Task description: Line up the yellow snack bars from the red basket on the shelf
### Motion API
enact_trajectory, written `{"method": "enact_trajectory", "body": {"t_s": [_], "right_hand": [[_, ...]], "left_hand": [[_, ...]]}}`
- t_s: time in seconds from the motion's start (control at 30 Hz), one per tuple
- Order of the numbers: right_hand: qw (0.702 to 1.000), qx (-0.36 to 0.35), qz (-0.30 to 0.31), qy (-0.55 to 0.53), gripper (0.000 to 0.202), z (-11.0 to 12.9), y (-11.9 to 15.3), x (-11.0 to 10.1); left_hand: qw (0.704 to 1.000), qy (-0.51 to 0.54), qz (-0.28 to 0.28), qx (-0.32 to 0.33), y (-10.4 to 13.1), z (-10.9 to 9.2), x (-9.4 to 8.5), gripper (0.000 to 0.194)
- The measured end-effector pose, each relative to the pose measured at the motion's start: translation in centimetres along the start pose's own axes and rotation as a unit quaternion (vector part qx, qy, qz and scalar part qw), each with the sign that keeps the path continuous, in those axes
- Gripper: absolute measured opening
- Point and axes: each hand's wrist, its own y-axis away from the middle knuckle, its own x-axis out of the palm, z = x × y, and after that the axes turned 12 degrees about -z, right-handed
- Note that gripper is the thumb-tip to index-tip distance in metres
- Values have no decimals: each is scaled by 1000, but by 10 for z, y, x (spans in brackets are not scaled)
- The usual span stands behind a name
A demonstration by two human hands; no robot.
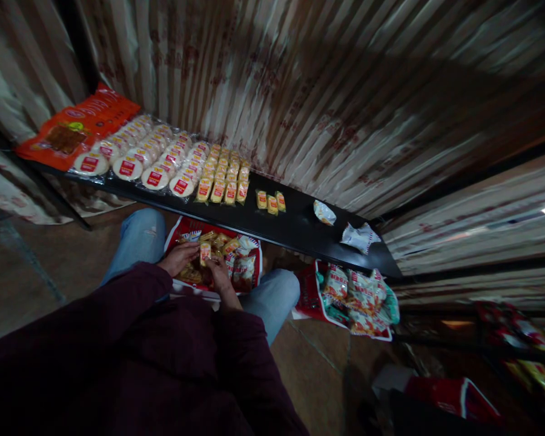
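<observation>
Between my knees stands a red box with a white rim (260, 254), filled with small yellow-wrapped snacks and white-and-red packets (244, 270). Over it, my left hand (180, 257) and my right hand (218, 272) meet at one yellow snack packet (204, 253) with a red label. The fingers of both hands close on its sides. On the black shelf (295, 229) just beyond, rows of the same yellow packets (223, 175) stand lined up. Three more yellow packets (271, 203) lie apart to their right.
Rows of round white wrapped crackers (154, 175) and an orange bag (77, 124) fill the shelf's left end. Two white packets (324, 212) lie toward its right. Another red box of snack bags (315, 293) sits on the floor at right. Curtains (272, 91) hang behind.
</observation>
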Motion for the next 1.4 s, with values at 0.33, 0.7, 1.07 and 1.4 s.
{"method": "enact_trajectory", "body": {"t_s": [0.33,0.7,1.07,1.4], "right_hand": [[998,-42,-32,20,38,5,-4,-3],[999,-24,26,-7,25,15,2,-3],[995,35,41,-88,33,16,3,0],[993,60,45,-91,36,25,6,-1]], "left_hand": [[997,-32,66,-34,1,6,-2,20],[997,-63,47,-25,9,5,2,28],[998,-57,11,-25,9,3,2,18],[998,-33,-36,-35,7,3,1,23]]}}
